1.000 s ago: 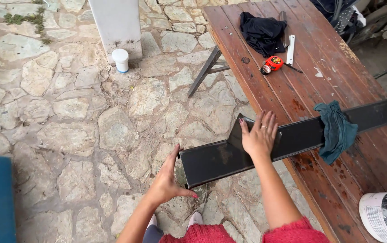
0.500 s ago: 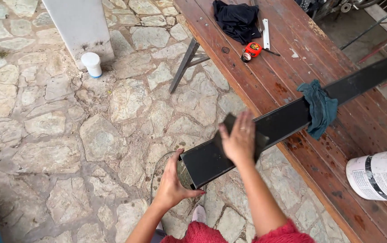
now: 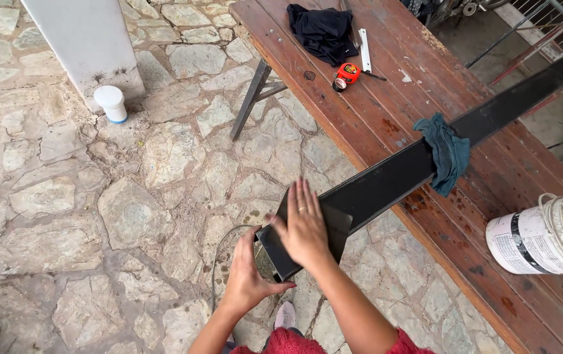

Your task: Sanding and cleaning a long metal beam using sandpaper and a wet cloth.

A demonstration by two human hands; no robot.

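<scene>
Head view: left hand [image 3: 247, 278] clasps black beam [image 3: 393, 180] end; right hand [image 3: 304, 226] flat on sandpaper [image 3: 334, 226]; beam's end hidden.

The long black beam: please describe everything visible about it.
The long black beam looks like a painted hollow rectangular tube, apparently metal. It lies diagonally across the wooden table, its near end overhanging the stone floor. A teal rag drapes over it. The right hand presses a dark sheet on top; the left hand grips the open end.

black beam [image 3: 399, 177] far end cut off
</scene>
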